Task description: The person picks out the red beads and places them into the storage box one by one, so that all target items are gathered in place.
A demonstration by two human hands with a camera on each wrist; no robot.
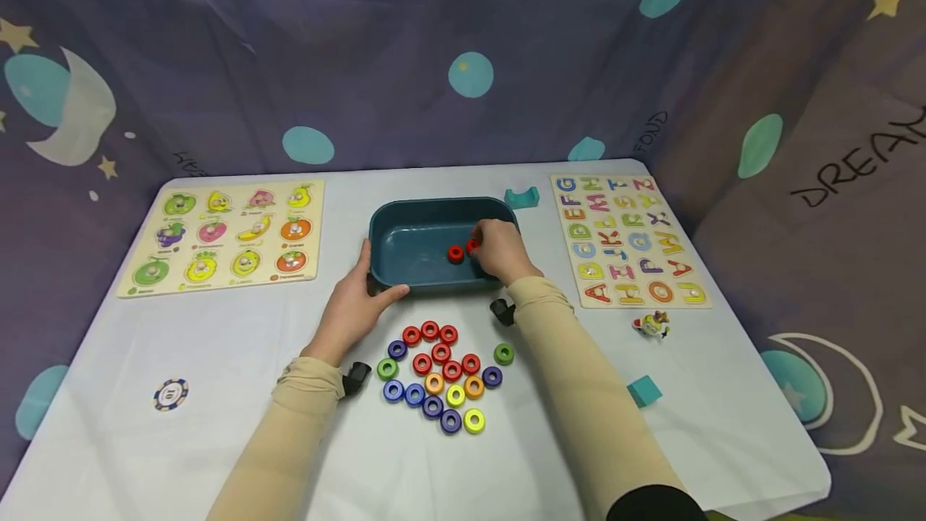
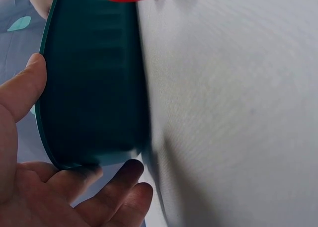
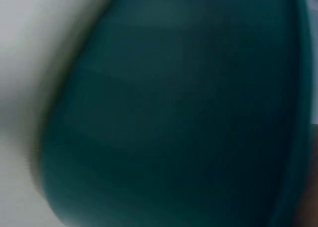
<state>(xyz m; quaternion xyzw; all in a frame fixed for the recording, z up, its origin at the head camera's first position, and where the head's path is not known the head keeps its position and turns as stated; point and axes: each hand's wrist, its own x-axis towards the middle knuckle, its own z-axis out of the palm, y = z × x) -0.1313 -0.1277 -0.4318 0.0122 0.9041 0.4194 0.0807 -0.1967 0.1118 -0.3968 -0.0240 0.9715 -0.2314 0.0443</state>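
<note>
A dark teal tray (image 1: 405,284) stands on the table. My left hand (image 1: 352,308) grips its near left corner, the thumb along the front rim and the fingers on the left end. In the left wrist view, the thumb lies on the rim and the fingers bend around the tray's end wall (image 2: 89,113). Inside the tray, toward its right, my right hand (image 1: 502,252) pinches a red ring (image 1: 473,246), partly hidden by the fingers. Close beside it sits another red ring (image 1: 455,254). The tray wall (image 3: 169,108) fills the blurred right wrist view.
Several loose rings, among them a yellow ring (image 1: 473,421), lie in front of the tray. A fruit board (image 1: 224,237) is at left, a letter board (image 1: 629,241) at right. Around are a poker chip (image 1: 170,395), a small figurine (image 1: 653,324) and teal blocks (image 1: 644,391).
</note>
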